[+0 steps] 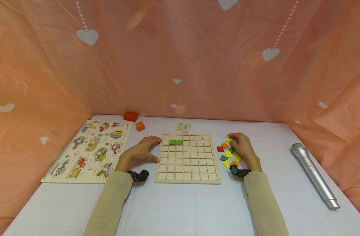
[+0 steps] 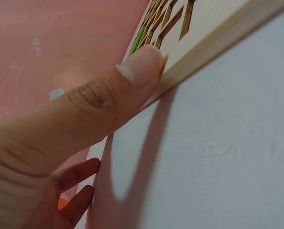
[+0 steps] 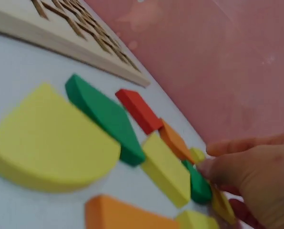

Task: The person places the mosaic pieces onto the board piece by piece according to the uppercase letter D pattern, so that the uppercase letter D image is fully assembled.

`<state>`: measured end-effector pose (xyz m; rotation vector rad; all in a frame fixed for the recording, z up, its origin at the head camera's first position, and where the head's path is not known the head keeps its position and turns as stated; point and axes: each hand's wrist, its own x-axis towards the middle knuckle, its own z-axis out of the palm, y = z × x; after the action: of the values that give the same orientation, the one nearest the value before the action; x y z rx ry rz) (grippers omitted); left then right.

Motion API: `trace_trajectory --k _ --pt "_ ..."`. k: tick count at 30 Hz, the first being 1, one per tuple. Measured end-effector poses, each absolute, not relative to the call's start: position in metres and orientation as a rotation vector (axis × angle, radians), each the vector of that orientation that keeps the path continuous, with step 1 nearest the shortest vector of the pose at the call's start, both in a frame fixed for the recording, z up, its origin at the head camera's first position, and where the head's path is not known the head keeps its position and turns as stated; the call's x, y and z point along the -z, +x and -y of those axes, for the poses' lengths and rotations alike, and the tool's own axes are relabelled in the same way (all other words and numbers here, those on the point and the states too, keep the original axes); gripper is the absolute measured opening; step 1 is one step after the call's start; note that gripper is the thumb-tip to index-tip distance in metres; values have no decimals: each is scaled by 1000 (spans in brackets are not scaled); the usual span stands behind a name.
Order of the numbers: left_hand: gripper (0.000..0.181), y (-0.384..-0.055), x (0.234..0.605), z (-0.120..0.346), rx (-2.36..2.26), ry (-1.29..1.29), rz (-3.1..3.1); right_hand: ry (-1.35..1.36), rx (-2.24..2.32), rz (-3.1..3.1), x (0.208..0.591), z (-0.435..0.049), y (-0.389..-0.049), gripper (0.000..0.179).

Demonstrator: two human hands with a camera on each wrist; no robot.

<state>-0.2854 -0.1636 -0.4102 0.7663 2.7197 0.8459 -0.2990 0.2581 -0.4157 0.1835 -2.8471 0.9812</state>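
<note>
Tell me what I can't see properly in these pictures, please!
Head view: the print on the small card is too tiny to read.
Head view: the left sleeve hides the puzzle board's near right corner.
Head view: the right hand partly covers a yellow tile, so I can't tell if it's gripped.
Right wrist view: the bottom edge cuts off an orange tile.

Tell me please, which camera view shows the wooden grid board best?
The head view: it shows the whole wooden grid board, with two green tiles in its cells. The left wrist view shows only part, partly covered by the left hand; the right wrist view, only a corner part beyond the loose tiles.
</note>
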Motion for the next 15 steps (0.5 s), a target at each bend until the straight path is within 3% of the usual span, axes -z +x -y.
trace_trajectory --k 8,15 --pt "83 -285 410 163 -864 748 -2710 214 -1062 2697 419 -252 -300 24" --pt "83 -284 408 163 -862 740 -2709 421 -1193 2528 402 -214 -299 21"
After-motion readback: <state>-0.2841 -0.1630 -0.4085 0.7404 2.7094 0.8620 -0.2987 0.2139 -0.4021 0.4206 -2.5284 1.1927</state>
